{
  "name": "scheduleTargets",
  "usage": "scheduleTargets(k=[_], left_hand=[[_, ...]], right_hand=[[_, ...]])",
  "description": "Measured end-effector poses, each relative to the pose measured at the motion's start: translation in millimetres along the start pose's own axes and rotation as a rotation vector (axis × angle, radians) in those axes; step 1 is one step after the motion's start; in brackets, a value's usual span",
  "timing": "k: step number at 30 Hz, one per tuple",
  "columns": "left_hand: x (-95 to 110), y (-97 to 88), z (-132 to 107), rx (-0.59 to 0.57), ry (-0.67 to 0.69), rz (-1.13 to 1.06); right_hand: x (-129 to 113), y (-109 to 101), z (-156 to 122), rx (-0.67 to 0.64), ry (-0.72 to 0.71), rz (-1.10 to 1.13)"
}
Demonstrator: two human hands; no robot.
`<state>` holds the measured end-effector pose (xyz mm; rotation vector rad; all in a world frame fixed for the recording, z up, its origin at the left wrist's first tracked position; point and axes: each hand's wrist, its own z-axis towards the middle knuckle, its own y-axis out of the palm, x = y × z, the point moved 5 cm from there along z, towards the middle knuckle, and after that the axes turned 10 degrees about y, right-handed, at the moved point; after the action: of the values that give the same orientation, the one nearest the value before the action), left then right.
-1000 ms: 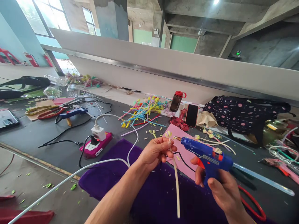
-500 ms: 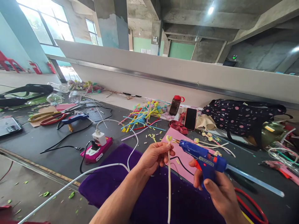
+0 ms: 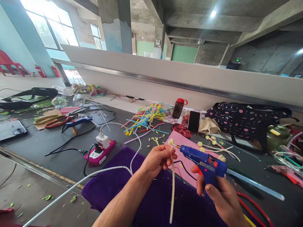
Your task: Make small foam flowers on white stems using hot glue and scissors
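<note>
Between thumb and fingers, my left hand [image 3: 158, 160] pinches a cream pipe cleaner stem [image 3: 173, 192] near its top. A small pale bud [image 3: 171, 142] with yellow on it tops the stem, which hangs down over the purple cloth [image 3: 113, 179]. My right hand [image 3: 220, 195] is closed round the handle of a blue glue gun [image 3: 201, 159], a finger at its orange trigger. The gun's metal nozzle points left, right beside the bud; whether it touches is too small to tell. A clear glue stick [image 3: 258, 185] sticks out of its rear.
A pink sheet [image 3: 189, 168] lies beneath the gun, with finished stems beside it. Behind are a pile of coloured pipe cleaners [image 3: 148, 116], a bottle [image 3: 178, 108], a phone [image 3: 193, 122] and a patterned bag [image 3: 246, 123]. Leftward, a pink power strip [image 3: 100, 154] has cables, near another glue gun [image 3: 78, 122].
The bud has turned slightly in my left hand, and the stem's lower end has swung a little. The glue gun stays close to the bud. The whole view has shifted slightly.
</note>
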<state>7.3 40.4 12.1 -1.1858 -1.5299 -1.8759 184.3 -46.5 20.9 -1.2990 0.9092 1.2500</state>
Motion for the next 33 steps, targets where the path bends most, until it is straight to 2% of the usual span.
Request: scheduleTargets(k=[6,13,33], left_hand=[[-3.1,-0.4,0.6,0.002,-0.009,-0.041],[-3.3,1.9,0.0,0.009,-0.018,-0.051],[-4.9,0.3,1.4,0.024,0.006,-0.005]], right_hand=[[0.7,1.6,-0.4,0.005,0.013,-0.003],[4.0,4.2,1.0,0.087,-0.019,-0.038],[10.1,5.6,2.0,0.100,-0.015,-0.141]])
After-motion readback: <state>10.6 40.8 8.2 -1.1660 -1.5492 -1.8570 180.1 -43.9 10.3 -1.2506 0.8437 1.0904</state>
